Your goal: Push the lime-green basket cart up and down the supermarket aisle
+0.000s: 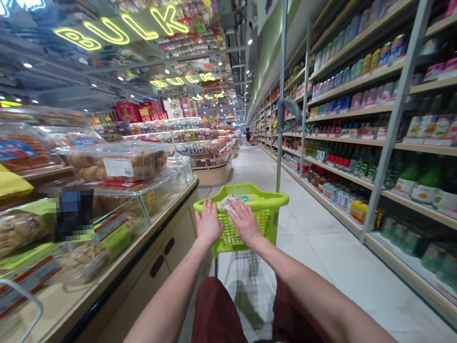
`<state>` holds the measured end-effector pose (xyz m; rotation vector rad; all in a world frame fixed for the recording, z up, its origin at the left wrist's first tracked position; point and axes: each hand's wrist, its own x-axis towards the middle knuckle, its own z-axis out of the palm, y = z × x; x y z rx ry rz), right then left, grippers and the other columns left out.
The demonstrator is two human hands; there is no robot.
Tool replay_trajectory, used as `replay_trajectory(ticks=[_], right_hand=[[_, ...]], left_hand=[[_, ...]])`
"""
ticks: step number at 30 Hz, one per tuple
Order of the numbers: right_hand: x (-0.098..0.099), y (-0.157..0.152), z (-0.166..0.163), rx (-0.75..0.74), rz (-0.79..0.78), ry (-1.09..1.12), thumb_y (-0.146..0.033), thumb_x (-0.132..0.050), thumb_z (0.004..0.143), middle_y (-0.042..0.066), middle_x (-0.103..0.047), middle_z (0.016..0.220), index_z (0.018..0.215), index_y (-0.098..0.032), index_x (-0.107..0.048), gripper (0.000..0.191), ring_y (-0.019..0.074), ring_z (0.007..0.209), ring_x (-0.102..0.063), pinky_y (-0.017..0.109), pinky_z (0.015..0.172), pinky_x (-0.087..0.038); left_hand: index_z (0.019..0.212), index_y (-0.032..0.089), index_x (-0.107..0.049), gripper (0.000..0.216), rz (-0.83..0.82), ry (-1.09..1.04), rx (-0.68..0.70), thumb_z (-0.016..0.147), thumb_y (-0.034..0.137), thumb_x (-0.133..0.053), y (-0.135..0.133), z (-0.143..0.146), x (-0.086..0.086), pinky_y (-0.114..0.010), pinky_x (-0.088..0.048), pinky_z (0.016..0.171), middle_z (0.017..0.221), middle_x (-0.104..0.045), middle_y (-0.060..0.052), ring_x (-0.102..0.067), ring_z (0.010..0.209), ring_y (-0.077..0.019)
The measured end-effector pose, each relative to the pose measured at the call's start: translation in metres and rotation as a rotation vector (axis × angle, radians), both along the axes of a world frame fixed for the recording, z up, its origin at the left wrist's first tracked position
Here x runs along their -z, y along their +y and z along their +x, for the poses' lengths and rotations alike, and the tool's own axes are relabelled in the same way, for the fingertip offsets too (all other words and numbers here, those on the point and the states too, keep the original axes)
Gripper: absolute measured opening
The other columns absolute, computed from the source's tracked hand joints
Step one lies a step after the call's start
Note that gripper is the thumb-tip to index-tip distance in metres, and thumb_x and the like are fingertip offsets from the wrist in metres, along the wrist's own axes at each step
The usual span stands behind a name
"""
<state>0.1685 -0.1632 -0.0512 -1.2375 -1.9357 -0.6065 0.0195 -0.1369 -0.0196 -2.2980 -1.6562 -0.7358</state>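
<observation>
A bright green plastic shopping cart (272, 210) with a mesh basket stands right in front of me. My left hand (209, 224) lies on the left part of its near rim, the fingers stretched forward and slightly apart. Beside it, my right hand (246, 223) presses a crumpled whitish tissue (228, 202) with reddish specks against the middle of the rim. The fingers of that hand lie over the tissue and partly hide it. Just past the fingertips, a small round teal label shows on the cart. The basket's inside is mostly hidden by my hands and the rim.
Along the left runs a counter (176, 218) stacked with clear boxes of baked snacks (111, 163). Tall shelves (394, 146) of bottles and cans line the right side. A metal pole (282, 54) rises near the shelves. The tiled aisle (247, 164) stretches ahead, with a distant person (248, 135).
</observation>
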Motion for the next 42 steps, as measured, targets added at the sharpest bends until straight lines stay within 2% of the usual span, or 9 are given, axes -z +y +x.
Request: replay_trajectory(ticks=[5, 10, 16, 20, 23, 26, 32, 37, 42], right_hand=[[-0.004, -0.003, 0.002, -0.002, -0.019, 0.163, -0.003, -0.035, 0.076, 0.007, -0.031, 0.139, 0.123, -0.019, -0.049, 0.051, 0.0169, 0.132, -0.019, 0.042, 0.107, -0.022], [-0.01, -0.022, -0.015, -0.15, -0.006, 0.595, -0.009, -0.033, 0.08, 0.007, -0.038, 0.135, 0.126, -0.016, -0.046, 0.049, 0.0141, 0.126, -0.033, 0.031, 0.105, -0.032], [-0.01, -0.035, -0.044, -0.385, -0.275, 0.838, -0.017, -0.033, 0.084, 0.006, -0.049, 0.126, 0.136, -0.015, -0.029, 0.052, 0.0126, 0.115, -0.047, 0.026, 0.095, -0.042], [-0.007, -0.035, -0.036, -0.411, -0.33, 0.796, -0.019, -0.036, 0.083, 0.008, -0.05, 0.124, 0.135, -0.013, -0.03, 0.053, 0.0132, 0.115, -0.048, 0.026, 0.093, -0.043], [-0.011, -0.035, -0.007, -0.209, -0.194, 0.713, -0.021, -0.039, 0.08, 0.008, -0.05, 0.125, 0.128, -0.014, -0.041, 0.049, 0.0154, 0.116, -0.047, 0.029, 0.099, -0.038], [-0.018, -0.034, 0.029, -0.036, -0.051, 0.648, -0.02, -0.038, 0.078, 0.009, -0.05, 0.123, 0.121, -0.013, -0.048, 0.045, 0.017, 0.117, -0.044, 0.033, 0.102, -0.034], [-0.018, -0.03, 0.063, 0.283, -0.011, 0.472, -0.017, -0.037, 0.077, 0.012, -0.042, 0.131, 0.123, -0.01, -0.046, 0.047, 0.0221, 0.124, -0.033, 0.043, 0.104, -0.024], [-0.008, -0.031, 0.057, 0.321, -0.119, 0.312, -0.015, -0.039, 0.076, 0.01, -0.04, 0.133, 0.123, -0.014, -0.045, 0.048, 0.0246, 0.129, -0.025, 0.05, 0.103, -0.018], [-0.011, -0.033, 0.067, 0.33, -0.14, 0.336, -0.016, -0.038, 0.076, 0.009, -0.041, 0.132, 0.124, -0.014, -0.045, 0.048, 0.0229, 0.126, -0.03, 0.05, 0.104, -0.017]], left_hand=[[0.126, 0.011, -0.038, 0.051, 0.047, -0.323, 0.15, 0.076, 0.024, -0.044, -0.017, 0.01, 0.007, -0.041, -0.024, 0.108, 0.137, -0.036, -0.012, -0.028, 0.129, -0.02], [0.122, 0.015, -0.043, 0.044, -0.153, -0.914, 0.39, 0.081, 0.032, -0.04, -0.031, 0.041, 0.015, -0.032, -0.035, 0.101, 0.127, -0.049, -0.008, -0.045, 0.118, -0.0168], [0.12, 0.013, -0.044, 0.047, -0.377, -1.37, 0.509, 0.078, 0.034, -0.046, -0.027, 0.045, 0.013, -0.031, -0.046, 0.088, 0.113, -0.06, -0.008, -0.058, 0.099, -0.0179], [0.124, 0.013, -0.042, 0.046, -0.225, -1.142, 0.207, 0.079, 0.025, -0.04, -0.02, 0.015, 0.005, -0.031, -0.045, 0.089, 0.115, -0.059, -0.007, -0.056, 0.103, -0.0189], [0.134, 0.013, -0.027, 0.053, 0.09, -0.785, -0.093, 0.081, 0.017, -0.033, -0.01, -0.015, -0.006, -0.028, -0.032, 0.103, 0.136, -0.039, -0.007, -0.037, 0.124, -0.0162], [0.135, 0.012, -0.023, 0.055, 0.187, -0.452, -0.26, 0.081, 0.013, -0.032, -0.002, -0.034, -0.007, -0.039, -0.02, 0.109, 0.144, -0.022, -0.008, -0.019, 0.132, -0.0202], [0.136, 0.012, -0.023, 0.058, 0.105, -0.161, -0.128, 0.078, 0.005, -0.024, -0.007, 0.013, 0.009, -0.046, -0.017, 0.109, 0.145, -0.018, -0.008, -0.01, 0.134, -0.0211], [0.138, 0.014, -0.019, 0.056, 0.113, -0.083, 0.007, 0.082, 0.01, -0.023, -0.018, 0.073, 0.006, -0.048, -0.014, 0.109, 0.146, -0.015, -0.007, -0.009, 0.135, -0.0205], [0.137, 0.015, -0.023, 0.059, 0.101, -0.112, -0.055, 0.079, 0.007, -0.024, -0.011, 0.051, -0.001, -0.05, -0.011, 0.108, 0.146, -0.015, -0.007, -0.009, 0.135, -0.02]])
